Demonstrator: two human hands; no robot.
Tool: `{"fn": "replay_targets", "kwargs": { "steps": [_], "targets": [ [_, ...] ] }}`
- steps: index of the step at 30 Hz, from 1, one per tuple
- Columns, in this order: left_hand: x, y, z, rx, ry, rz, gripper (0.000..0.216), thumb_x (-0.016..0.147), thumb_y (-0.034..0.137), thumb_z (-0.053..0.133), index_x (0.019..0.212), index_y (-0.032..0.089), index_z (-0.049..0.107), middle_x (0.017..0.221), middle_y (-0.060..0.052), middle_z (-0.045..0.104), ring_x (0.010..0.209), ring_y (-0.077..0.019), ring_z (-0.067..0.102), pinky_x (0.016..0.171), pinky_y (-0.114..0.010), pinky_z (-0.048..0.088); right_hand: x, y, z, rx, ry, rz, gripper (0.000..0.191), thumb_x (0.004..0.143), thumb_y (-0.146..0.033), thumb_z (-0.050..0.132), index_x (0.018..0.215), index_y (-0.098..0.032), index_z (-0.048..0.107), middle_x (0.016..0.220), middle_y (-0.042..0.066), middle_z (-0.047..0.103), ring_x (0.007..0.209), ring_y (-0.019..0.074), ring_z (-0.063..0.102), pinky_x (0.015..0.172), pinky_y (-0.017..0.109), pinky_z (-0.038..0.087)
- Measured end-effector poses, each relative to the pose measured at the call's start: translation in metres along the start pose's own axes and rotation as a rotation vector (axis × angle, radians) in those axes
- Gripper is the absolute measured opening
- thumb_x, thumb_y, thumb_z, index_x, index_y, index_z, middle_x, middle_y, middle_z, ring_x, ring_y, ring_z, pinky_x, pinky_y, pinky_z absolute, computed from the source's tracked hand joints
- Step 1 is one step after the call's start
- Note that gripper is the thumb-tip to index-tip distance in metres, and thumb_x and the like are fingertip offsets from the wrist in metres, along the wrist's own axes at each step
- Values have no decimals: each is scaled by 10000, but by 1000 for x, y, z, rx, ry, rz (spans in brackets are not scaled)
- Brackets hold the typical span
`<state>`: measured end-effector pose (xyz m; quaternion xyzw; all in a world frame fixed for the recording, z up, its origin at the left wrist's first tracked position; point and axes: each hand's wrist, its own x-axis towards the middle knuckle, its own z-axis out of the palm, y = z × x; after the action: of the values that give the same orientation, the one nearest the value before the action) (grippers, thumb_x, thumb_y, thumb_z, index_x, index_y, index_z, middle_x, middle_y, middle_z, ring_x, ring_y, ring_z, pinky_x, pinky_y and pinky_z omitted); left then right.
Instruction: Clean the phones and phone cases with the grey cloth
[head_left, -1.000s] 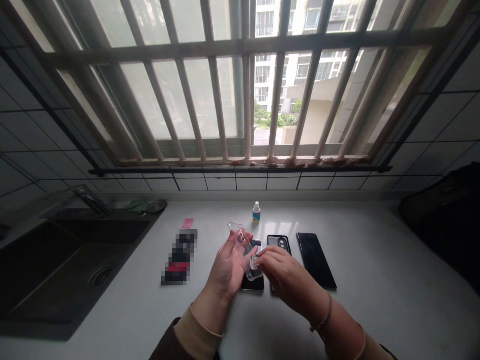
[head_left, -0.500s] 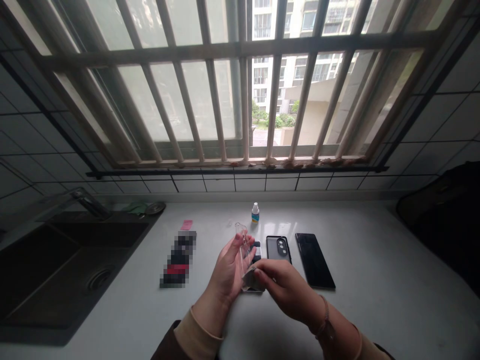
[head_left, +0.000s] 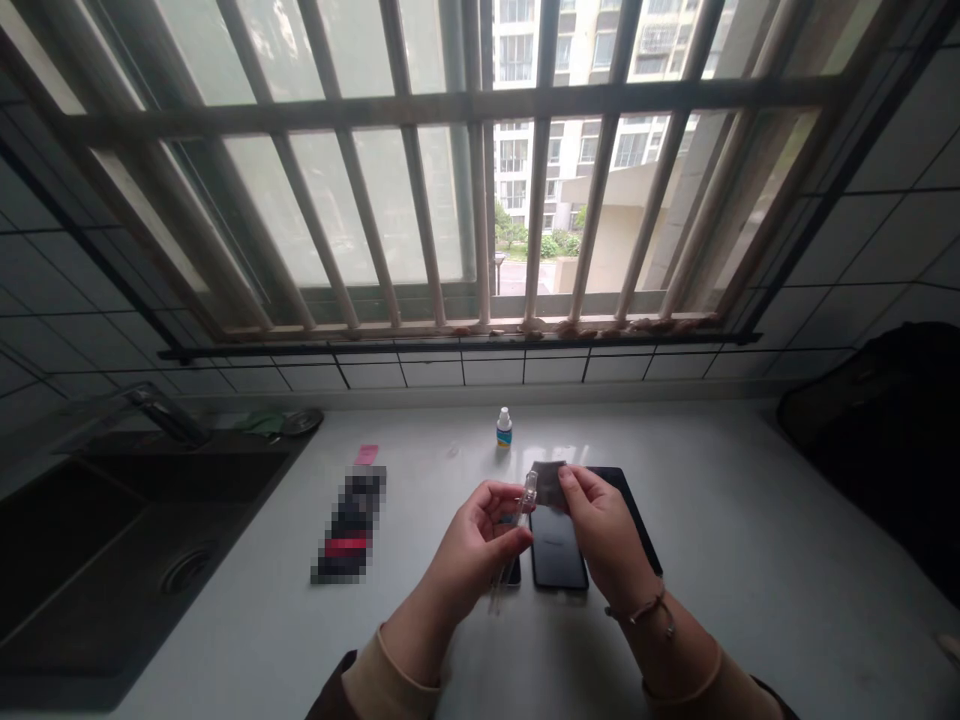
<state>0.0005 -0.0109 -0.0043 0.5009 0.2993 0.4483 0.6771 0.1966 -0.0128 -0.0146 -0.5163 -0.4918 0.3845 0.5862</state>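
My left hand (head_left: 480, 535) is closed on a clear phone case (head_left: 523, 515), which it holds edge-on above the counter. My right hand (head_left: 604, 520) pinches a small grey cloth (head_left: 550, 484) by its right edge, just beyond the case's upper end. Below the hands lies a black phone case (head_left: 559, 560) with a dark, faintly shiny surface. A dark phone (head_left: 514, 572) shows only in part behind my left fingers. Partly covered by my right hand, a larger black slab like a phone or tablet (head_left: 637, 515) rests at the right.
A small white-capped bottle (head_left: 504, 430) stands farther back. Left of the hands are a pink slip (head_left: 367, 455) and a pixelated dark item (head_left: 349, 525). The sink (head_left: 97, 560) with its faucet (head_left: 169, 415) is at the left, a black bag (head_left: 885, 430) at the right. A barred window rises behind the counter.
The cloth has moved up and right with my right hand, from the case's lower end to its upper end. My left hand has turned the case edge-on. The view has shifted slightly.
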Motion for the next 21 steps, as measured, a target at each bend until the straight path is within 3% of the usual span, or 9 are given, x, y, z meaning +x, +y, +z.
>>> {"fn": "replay_targets", "kwargs": {
  "steps": [4, 7, 14, 21],
  "targets": [
    [1, -1, 0, 6, -7, -65, 454, 800, 365, 932, 1155, 179, 720, 1240, -171, 739, 1186, -316, 691, 940, -380, 549, -4, -8, 9, 130, -106, 65, 487, 1001, -631, 614, 1014, -173, 777, 975, 107, 806, 915, 279, 772, 891, 421, 639],
    [2, 2, 0, -29, 6, -114, 445, 772, 389, 948, 1087, 160, 733, 1204, -172, 750, 1095, -308, 726, 864, -368, 573, -6, -9, 8, 51, -86, 33, 497, 1016, -636, 579, 994, -182, 781, 930, 95, 796, 893, 280, 760, 867, 415, 635],
    [2, 4, -1, 7, 14, -180, 441, 798, 441, 917, 1066, 153, 717, 1170, -169, 746, 1041, -300, 740, 769, -340, 582, -10, -19, 5, -191, -47, -95, 470, 1054, -575, 546, 1011, -185, 805, 868, 70, 783, 835, 252, 735, 771, 333, 588],
    [1, 0, -3, 55, 7, -249, 465, 869, 454, 850, 1184, 160, 677, 1140, -154, 720, 986, -265, 727, 708, -310, 582, -18, -23, 9, -204, -122, -318, 329, 1087, -416, 544, 1181, -234, 801, 1116, 101, 827, 1036, 283, 791, 904, 386, 645]
  ]
}}
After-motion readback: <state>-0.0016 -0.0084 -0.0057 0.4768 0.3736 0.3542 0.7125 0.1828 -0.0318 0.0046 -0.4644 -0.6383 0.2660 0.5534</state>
